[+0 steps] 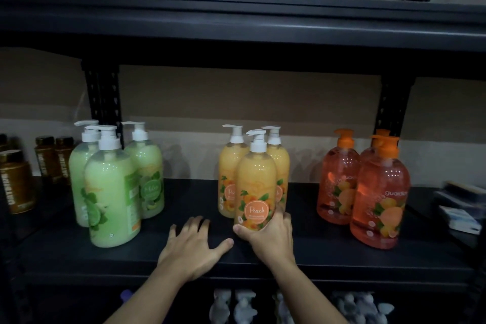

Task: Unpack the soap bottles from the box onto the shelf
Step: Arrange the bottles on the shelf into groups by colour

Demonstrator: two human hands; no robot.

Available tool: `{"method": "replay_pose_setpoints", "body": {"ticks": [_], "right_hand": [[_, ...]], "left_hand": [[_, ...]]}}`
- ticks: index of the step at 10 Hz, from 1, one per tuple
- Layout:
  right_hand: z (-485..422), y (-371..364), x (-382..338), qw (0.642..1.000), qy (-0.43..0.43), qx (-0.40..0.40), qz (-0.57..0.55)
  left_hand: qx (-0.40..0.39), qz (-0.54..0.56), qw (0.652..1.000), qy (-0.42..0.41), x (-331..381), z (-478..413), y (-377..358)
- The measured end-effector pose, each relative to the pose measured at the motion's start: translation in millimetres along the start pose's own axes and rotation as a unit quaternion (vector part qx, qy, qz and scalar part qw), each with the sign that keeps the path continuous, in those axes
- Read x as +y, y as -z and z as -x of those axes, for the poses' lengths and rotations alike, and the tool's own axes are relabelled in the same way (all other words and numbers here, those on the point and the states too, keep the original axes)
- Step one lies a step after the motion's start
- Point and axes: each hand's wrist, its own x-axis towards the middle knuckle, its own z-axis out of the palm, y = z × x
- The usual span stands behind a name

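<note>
While right hand (271, 234) grips the peach bottle (255, 179) (upright), left hand (193, 242) spread flat on shelf (328, 252) alongside.

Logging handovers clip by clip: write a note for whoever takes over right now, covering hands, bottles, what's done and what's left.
Left-hand grip: lies flat on the middle shelf, fingers spread, holding nothing.
Right-hand grip: holds the front peach soap bottle low on its body. The bottle is upright and the hand hides its base.
Done: two more peach bottles stand behind it, green melon bottles to the left, orange bottles to the right.
Left: the box is not in view, so what remains cannot be told.
Next, probably: let go of the peach bottle and fetch another.
</note>
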Motion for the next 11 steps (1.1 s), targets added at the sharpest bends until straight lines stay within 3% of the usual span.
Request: {"method": "replay_pose_setpoints", "body": {"ticks": [9,10,11], "right_hand": [[-6.2,-1.0,9.3,1.000,0.007,-0.005,-0.002],[-5.2,2.1,8.5,1.000,0.015,-0.012,-0.008],[-0.8,6.5,6.5,0.999,0.034,-0.011,-0.039]], "left_hand": [[0.018,0.016,1.000,0.000,0.3,0.2,-3.6],[0.012,0.040,0.999,-0.001,-0.5,-2.9,-5.0],[0.022,0.151,0.988,-0.019,-8.2,-4.5,-5.4]]}}
